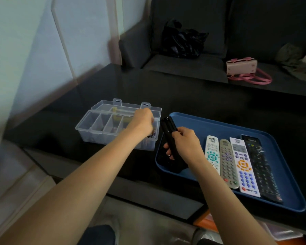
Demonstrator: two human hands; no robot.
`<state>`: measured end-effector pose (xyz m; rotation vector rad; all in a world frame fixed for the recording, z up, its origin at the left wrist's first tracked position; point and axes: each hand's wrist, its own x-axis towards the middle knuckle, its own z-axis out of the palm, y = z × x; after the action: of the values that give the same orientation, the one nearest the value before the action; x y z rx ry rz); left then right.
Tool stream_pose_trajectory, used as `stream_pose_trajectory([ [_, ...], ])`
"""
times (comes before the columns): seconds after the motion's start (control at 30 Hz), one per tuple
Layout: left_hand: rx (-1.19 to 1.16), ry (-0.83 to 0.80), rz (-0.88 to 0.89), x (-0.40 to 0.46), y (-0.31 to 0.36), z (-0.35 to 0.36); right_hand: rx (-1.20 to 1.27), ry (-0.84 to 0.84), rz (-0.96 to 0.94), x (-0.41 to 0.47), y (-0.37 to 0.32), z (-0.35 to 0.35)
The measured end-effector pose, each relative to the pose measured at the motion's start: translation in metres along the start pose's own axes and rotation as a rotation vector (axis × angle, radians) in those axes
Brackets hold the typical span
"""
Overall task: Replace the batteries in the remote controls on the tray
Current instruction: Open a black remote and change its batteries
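Forearms nearest. Right hand [185,142] grip clasps black remote [169,133], battery bay up, over blue tray [219,124]. Left hand [143,122] in clear battery box [95,128] (grip hidden, cannot tell). Four remotes [237,163] wait untouched; task early.

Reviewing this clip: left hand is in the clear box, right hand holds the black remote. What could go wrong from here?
1. The right hand holds the black remote tilted over the blue tray edge with one-handed grip; it could slip.
2. The left hand hides the compartment of the clear box it reaches into, so it may pick the wrong battery.
3. The box sits close to the tray; the left forearm could nudge it.
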<state>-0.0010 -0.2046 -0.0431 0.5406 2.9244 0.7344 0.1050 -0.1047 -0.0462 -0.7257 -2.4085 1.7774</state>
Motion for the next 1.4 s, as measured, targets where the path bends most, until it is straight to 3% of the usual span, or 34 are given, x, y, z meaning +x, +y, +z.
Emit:
stream_pose_trajectory([
  [0.07, -0.125, -0.006, -0.007, -0.007, -0.008, -0.007, 0.001, -0.012, -0.006, -0.001, -0.001, 0.001],
  [0.2, -0.197, 0.166, -0.01, -0.025, -0.034, -0.028, 0.1, -0.057, -0.019, -0.009, -0.011, 0.015],
  [0.37, 0.012, 0.346, -0.094, -0.038, -0.075, -0.066, 0.251, -0.128, -0.006, -0.013, -0.041, 0.057],
  [0.43, 0.122, 0.274, -0.148, -0.035, -0.098, -0.075, 0.273, -0.157, 0.006, -0.014, -0.054, 0.074],
  [0.53, 0.231, 0.015, -0.209, -0.027, -0.128, -0.087, 0.26, -0.2, 0.003, -0.013, -0.069, 0.097],
  [0.67, 0.502, -0.293, -0.069, -0.017, -0.148, -0.098, 0.195, -0.213, -0.024, -0.01, -0.077, 0.118],
  [0.8, 0.579, -0.453, 0.04, -0.01, -0.16, -0.098, 0.161, -0.23, -0.03, -0.009, -0.083, 0.13],
  [1.0, 0.637, -0.444, 0.16, -0.007, -0.167, -0.091, 0.158, -0.26, -0.04, -0.011, -0.09, 0.136],
  [1.23, 0.478, -0.379, 0.167, -0.006, -0.167, -0.095, 0.125, -0.277, -0.032, -0.013, -0.087, 0.141],
  [1.4, 0.506, -0.376, 0.167, -0.006, -0.167, -0.095, 0.125, -0.284, -0.027, -0.012, -0.088, 0.141],
])
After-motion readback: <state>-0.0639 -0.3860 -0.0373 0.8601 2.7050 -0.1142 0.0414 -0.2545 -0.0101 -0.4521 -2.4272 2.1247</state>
